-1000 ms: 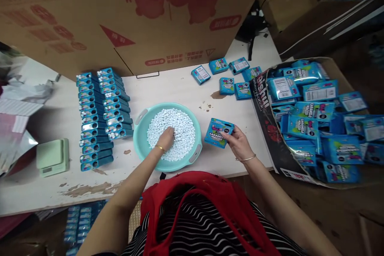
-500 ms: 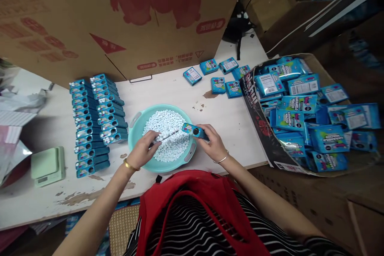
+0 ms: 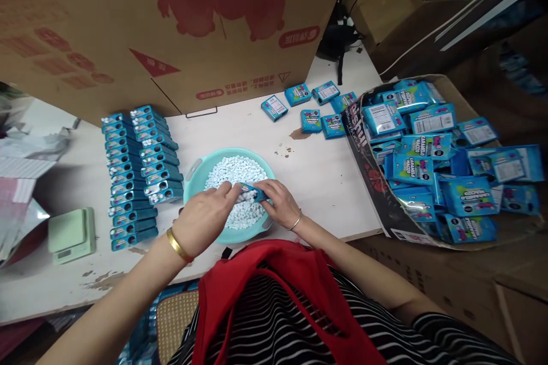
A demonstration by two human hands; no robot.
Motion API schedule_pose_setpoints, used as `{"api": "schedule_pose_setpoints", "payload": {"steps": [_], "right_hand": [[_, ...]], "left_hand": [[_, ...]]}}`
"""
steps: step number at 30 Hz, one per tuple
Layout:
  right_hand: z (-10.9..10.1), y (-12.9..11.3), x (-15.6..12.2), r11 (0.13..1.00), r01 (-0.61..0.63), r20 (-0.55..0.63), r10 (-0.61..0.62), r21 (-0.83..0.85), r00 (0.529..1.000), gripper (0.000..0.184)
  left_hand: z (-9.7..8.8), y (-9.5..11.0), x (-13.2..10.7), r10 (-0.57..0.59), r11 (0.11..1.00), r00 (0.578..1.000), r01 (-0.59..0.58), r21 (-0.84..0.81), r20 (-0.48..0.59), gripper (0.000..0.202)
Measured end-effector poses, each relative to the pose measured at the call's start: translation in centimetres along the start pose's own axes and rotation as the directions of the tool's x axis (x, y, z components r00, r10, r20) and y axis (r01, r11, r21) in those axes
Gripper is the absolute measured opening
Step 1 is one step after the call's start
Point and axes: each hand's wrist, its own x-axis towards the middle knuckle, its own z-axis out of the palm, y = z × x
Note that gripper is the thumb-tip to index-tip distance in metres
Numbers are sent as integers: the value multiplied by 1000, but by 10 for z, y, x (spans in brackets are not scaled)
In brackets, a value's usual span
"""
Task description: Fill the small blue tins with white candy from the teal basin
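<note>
A teal basin [image 3: 194, 174] full of small white candies [image 3: 234, 170] sits on the table in front of me. Over its near side my right hand [image 3: 278, 204] grips a small blue candy box [image 3: 253, 190], held edge-up. My left hand [image 3: 204, 215] is closed, its fingertips pressed to the open left end of that box; whatever candies it holds are hidden. Both wrists wear gold bangles.
Two rows of filled blue boxes [image 3: 139, 168] lie left of the basin. A green scale [image 3: 72, 234] is at far left. Loose boxes [image 3: 317, 107] lie at the back right, beside a large carton [image 3: 432, 154] heaped with boxes. A big cardboard sheet [image 3: 171, 23] stands behind.
My right hand brought the blue box from the table over the basin and turned it edge-up. My left hand rose out of the candies and met the box's end.
</note>
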Motion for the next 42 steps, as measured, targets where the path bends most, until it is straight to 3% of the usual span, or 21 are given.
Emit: {"api": "schedule_pose_setpoints", "payload": {"steps": [3,6,9,11,13,16,20,22,25,32,37,42], "right_hand": [[4,2,-1,1000,-3,-7,3,-4,1000,47],[3,8,-2,1000,-15,-28,15,-5,999,47],[-4,17,-4,998,-62,-66,64,24,996,45],[-11,23,-6,992,-112,-100,118,63,988,42],[-18,28,-8,983,-153,-134,166,103,977,39],[-25,30,-10,972,-194,-159,215,136,964,35],[-28,25,-11,957,-251,-190,276,142,942,30],[-28,22,-12,950,-274,-205,301,150,931,30],[-29,22,-14,947,-284,-215,311,149,926,30],[-26,20,-11,986,-166,-131,168,27,977,40],[-9,12,-2,997,-48,-53,45,-56,998,48],[5,3,2,998,-27,4,27,-53,1000,51]], "left_hand": [[-13,7,-3,21,998,1000,-22,53,19,37],[-1,-9,-7,-29,999,1000,29,-28,13,27],[48,-41,-8,-157,963,987,158,-218,25,22],[96,-58,-4,-230,915,968,251,-317,103,20],[143,-63,6,-259,873,949,310,-375,182,14],[193,-46,34,-236,850,957,288,-440,169,16],[215,-9,76,-194,799,978,201,-567,74,26],[213,0,86,-191,765,981,165,-623,26,29],[199,-4,79,-179,722,983,105,-684,-38,28],[125,-36,12,-129,683,967,-75,-727,-221,21],[74,-39,-6,-39,782,974,-110,-614,-224,22],[39,-25,-4,-24,940,995,-10,-342,-94,22]]}}
